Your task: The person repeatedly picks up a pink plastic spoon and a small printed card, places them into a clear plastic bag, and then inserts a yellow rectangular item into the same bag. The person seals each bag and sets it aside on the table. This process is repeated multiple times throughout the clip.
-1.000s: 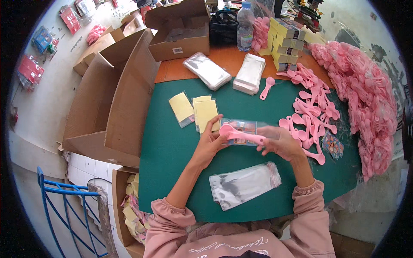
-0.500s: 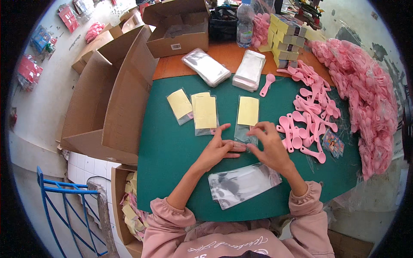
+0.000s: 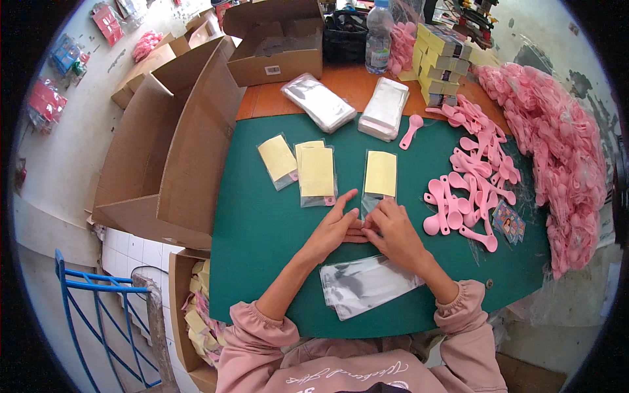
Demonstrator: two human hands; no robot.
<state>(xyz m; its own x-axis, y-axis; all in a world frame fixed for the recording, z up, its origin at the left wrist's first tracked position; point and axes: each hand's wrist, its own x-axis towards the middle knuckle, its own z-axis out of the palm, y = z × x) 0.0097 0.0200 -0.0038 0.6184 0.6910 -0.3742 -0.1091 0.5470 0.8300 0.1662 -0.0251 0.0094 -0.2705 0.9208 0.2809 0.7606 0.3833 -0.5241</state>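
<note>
A clear plastic bag (image 3: 370, 204) with a yellow card (image 3: 381, 172) inside lies on the green table mat, its lower end between my hands. My right hand (image 3: 395, 236) is closed, its thumb and fingertips pinching that lower end. My left hand (image 3: 333, 229) rests at the same end with fingers stretched out and apart, some tips hidden behind my right fingers. To the left lie more bags with yellow cards (image 3: 317, 173), a bit of pink showing in them. Just below my hands is a small stack of empty clear bags (image 3: 360, 285), partly under my right wrist.
Loose pink spoons (image 3: 458, 203) and small picture cards (image 3: 508, 223) lie to the right, beside a large heap of wrapped pink spoons (image 3: 557, 157). Two stacks of clear bags (image 3: 319, 103), card bundles (image 3: 440, 62) and a water bottle (image 3: 378, 39) stand behind. Cardboard boxes (image 3: 196, 124) border the left.
My right hand has come down and left onto the bag's lower end, its fingers drawing together. My left hand has shifted slightly, its fingers still outstretched. The view has shifted slightly.
</note>
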